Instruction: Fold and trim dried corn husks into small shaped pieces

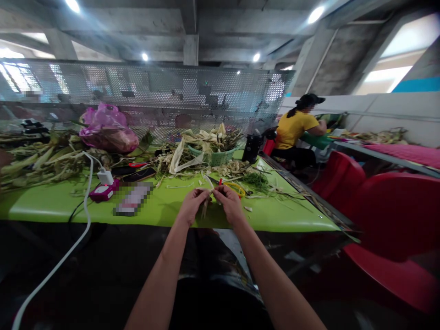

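1. Cream-coloured husk strip [209, 185] in your fingers: it is above the bench [165, 208], close to its near edge.
2. Your left hand [191, 205] pinches the strip between thumb and fingers, with brownish ends hanging below; your right hand [231, 204] is closed, its thumb and fingertips gripping the strip just beside the left.
3. Just beyond your hands you have a red-handled tool [220, 182] and a yellow loop [238, 189], with green strands [257, 180] to their right.
4. Towards the bench's far edge, a green basket [220, 158] holds dry husks [206, 137], with more scattered around it; a black container [252, 147] stands to its right.
5. On your left lie a phone [133, 199], a magenta box [104, 190] with a white plug [105, 177], and, farther back, a purple bag [108, 129] beside a husk heap [44, 160].
6. Past the bench's right edge, a person [297, 126] in yellow sits near red chairs [395, 211].
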The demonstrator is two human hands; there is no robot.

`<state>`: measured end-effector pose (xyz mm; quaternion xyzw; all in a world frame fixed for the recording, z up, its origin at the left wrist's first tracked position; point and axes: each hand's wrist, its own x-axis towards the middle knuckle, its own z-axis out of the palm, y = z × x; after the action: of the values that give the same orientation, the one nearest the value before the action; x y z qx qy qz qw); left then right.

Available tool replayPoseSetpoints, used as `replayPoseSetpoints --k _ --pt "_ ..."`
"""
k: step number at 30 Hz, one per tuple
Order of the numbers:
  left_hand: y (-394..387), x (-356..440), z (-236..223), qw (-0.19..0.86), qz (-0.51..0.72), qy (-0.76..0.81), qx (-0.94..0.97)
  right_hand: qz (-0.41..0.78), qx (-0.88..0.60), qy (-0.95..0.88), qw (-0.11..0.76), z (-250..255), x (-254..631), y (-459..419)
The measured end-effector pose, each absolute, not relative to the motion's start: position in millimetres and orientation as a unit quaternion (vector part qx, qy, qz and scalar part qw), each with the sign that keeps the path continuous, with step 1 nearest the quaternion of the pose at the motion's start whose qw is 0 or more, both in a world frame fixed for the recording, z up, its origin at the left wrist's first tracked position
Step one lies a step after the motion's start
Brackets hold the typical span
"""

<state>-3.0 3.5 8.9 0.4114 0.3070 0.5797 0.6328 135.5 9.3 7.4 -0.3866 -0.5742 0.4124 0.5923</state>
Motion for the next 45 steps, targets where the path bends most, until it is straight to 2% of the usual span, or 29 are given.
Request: replayPoseSetpoints --k 3,8,13,24,30,37,45 --pt "2.4 -2.2 9.1 0.618 0.561 0.309 0.456 0.405 -0.39 -0.572 0.598 6.2 135.9 9.7" --pt "9.6 0.0 0.0 0.511 0.567 0.36 0.536 0.396 -0.399 -0.579 0.59 1.2 136.1 13.0" --pt "15.9 1.9 -8.5 0.459 0.575 0.386 0.556 0.378 -0.412 -0.583 0.59 -0.1 137.8 16.0" --pt "15.7 4.9 -7.5 0.486 0.568 0.371 0.551 0.38 -0.411 -0.588 0.584 2.6 135.5 14.7" --pt "11.5 0.7 -0.2 0.547 0.574 0.357 0.495 0.403 -0.4 -0.575 0.589 3.4 135.8 14.1" --pt "3.6 -5.3 12.7 0.652 0.599 0.331 0.326 0.414 -0.397 -0.568 0.59 2.0 136.2 14.0" --pt "6.1 -4.7 7.6 0.622 0.58 0.332 0.408 0.411 -0.393 -0.569 0.594 6.1 136.0 8.9"
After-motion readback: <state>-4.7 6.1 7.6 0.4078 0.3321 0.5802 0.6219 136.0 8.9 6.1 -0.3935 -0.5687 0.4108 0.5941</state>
